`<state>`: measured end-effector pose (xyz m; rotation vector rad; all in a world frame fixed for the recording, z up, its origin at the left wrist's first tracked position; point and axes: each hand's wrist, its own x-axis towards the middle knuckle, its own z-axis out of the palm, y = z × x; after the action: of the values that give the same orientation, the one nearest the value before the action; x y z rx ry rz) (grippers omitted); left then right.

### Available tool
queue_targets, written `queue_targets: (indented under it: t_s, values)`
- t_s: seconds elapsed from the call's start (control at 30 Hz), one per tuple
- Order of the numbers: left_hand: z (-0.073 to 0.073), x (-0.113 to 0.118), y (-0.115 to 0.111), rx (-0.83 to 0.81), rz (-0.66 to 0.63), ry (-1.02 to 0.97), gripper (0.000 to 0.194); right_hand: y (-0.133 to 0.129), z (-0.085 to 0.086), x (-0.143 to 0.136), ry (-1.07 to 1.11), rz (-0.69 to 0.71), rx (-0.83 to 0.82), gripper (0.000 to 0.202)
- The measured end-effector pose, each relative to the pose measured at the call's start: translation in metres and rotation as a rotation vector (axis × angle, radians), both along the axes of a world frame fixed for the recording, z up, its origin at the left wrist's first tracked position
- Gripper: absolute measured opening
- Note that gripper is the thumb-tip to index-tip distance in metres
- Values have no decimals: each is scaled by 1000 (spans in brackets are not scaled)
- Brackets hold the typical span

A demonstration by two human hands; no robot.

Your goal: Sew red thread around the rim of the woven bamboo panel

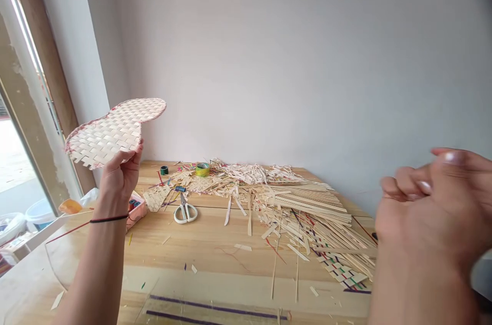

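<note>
My left hand (122, 168) grips a flat woven strip panel (111, 133) by its lower right edge, up above the table's left side. The panel is pale, has two rounded lobes, and red thread runs along part of its rim; short strip ends stick out at the bottom. Raised at the far right, my right hand (434, 197) is closed, thumb and fingers pressed together. Whatever those fingers pinch, if anything, is too small or blurred to make out.
White-handled scissors (186, 213) lie on the wooden table (184, 253) near a blue thread spool (180, 189). Yellow tape (202, 169) sits behind. Piled bamboo strips (307, 202) spread right, beside a coloured woven piece (342, 268). A pink box (136, 209) stands left.
</note>
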<state>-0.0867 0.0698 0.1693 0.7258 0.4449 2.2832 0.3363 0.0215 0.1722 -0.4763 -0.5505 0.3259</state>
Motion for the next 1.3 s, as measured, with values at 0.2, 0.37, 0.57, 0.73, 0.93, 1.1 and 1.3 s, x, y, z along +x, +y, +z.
queue_targets:
  t_s: [0.2,0.37,0.57,0.73,0.93,1.1,1.3]
  values:
    - [-1,39,-8,22,-121,177,41,-10,-14,-65,-681,21,-63,18]
    - [-3,69,-17,-68,-345,213,50,-20,-24,-103,-1035,207,-97,21]
    - [-8,99,-28,-140,-484,257,52,-19,-23,-109,-1064,257,-105,20]
    - [-17,115,-33,-147,-563,403,29,-21,-22,-108,-1047,264,-94,18]
    - [-30,122,-32,-133,-509,516,19,-20,-22,-109,-1052,249,-132,19]
    - [-38,119,-30,-183,-420,681,15,-17,-22,-109,-1082,194,-142,20]
    - [-39,117,-28,-123,-297,837,17,-15,-23,-110,-1077,176,-140,19]
